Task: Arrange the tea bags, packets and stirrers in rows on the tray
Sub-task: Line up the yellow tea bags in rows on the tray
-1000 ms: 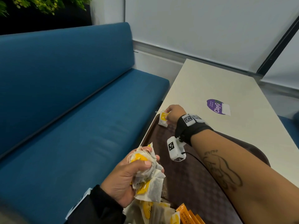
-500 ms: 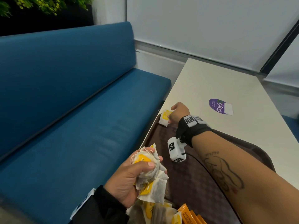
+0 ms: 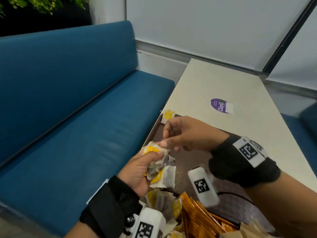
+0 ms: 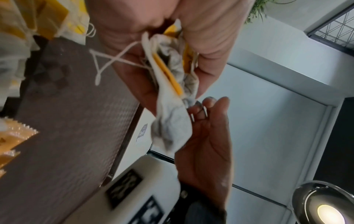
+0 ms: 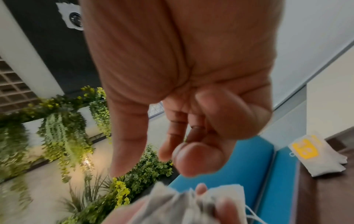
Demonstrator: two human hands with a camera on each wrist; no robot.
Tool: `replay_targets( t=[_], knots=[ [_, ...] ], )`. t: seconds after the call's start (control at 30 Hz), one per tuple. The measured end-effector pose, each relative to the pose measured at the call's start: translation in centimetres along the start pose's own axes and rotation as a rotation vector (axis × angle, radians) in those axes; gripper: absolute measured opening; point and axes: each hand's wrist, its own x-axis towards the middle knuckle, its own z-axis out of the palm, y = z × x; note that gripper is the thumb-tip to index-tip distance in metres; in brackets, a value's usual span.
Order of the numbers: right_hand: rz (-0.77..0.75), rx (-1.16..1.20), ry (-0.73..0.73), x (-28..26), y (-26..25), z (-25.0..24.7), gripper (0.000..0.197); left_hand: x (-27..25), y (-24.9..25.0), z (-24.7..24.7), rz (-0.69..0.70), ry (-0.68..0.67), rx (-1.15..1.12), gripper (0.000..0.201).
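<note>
Left hand (image 3: 137, 170) grips crumpled bunch of tea bags (image 3: 161, 166) over brown textured tray (image 3: 192, 162). Right hand (image 3: 187, 134), fingers loosely curled, fingertips at bunch top; pinch unclear. One flat tea bag (image 3: 168, 115) at tray far corner.

Bare tray (image 3: 192, 162) middle; near end piled packets (image 3: 197, 215)

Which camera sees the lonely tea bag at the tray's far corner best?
The right wrist view: the lone tea bag shows large, yellow label clear. The head view shows it small at the tray corner. The left wrist view misses it.
</note>
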Motion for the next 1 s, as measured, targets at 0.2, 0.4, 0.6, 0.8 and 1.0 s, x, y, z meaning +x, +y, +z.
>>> replay_targets(
  t=[0.2, 0.4, 0.6, 0.8, 1.0],
  knots=[
    [0.128, -0.026, 0.070, -4.0, 1.1, 2.5, 0.046, 0.1, -0.6, 0.1, 0.030, 0.040, -0.043, 0.037],
    [0.181, 0.017, 0.166, -4.4, 2.7, 3.8, 0.042, 0.0, -1.2, 0.5, 0.101, 0.166, -0.032, 0.024],
    [0.129, -0.041, 0.159, -4.5, 2.9, 2.8, 0.028, 0.0, -0.5, -0.3, 0.152, 0.296, -0.003, 0.019],
    [0.103, 0.021, 0.343, -2.5, 3.4, 0.8, 0.006, -0.2, -0.8, -1.3, 0.081, 0.305, -0.012, 0.022],
    [0.166, -0.011, 0.581, 3.3, 5.6, -1.6, 0.008, -0.3, -0.8, -2.1, 0.063, 0.308, -0.039, 0.020]
  ],
)
